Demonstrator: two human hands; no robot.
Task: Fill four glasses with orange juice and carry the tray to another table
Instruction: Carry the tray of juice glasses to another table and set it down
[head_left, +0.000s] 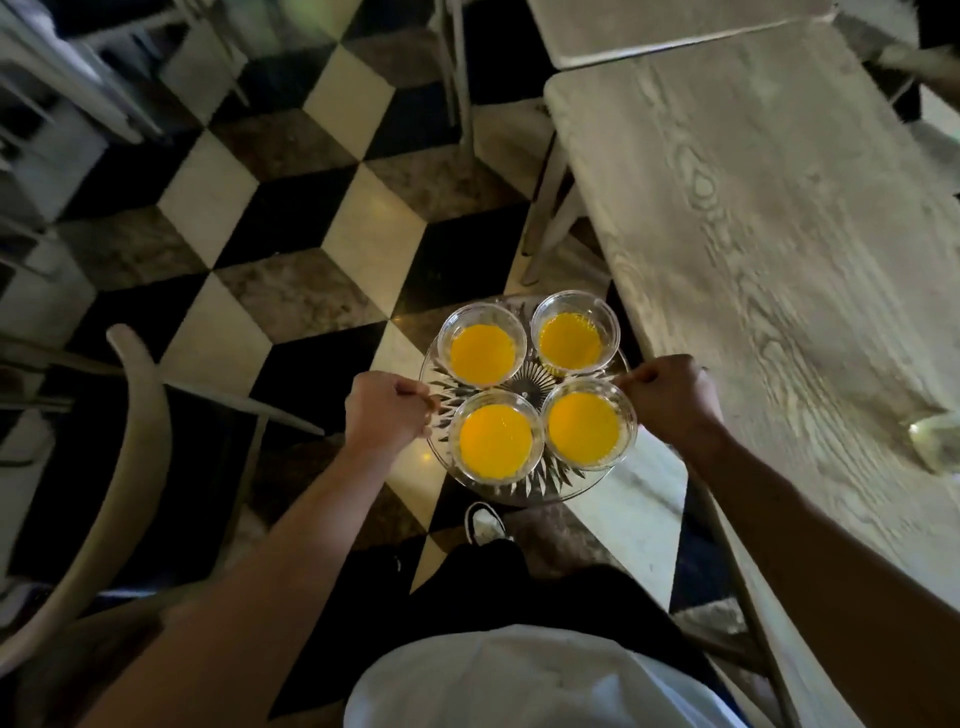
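Presently we hold, left hand (384, 413) and right hand (672, 397) gripping its opposite rims, one cut-glass tray (524, 486) bearing four filled juice glasses (496, 441), airborne over checkered floor (291, 218) beside wooden table (779, 234); set-down outstanding.

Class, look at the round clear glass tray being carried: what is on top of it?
Four clear glasses of orange juice stand on the round clear glass tray. The tray's cut starburst pattern shows between them; the glasses hide the rest.
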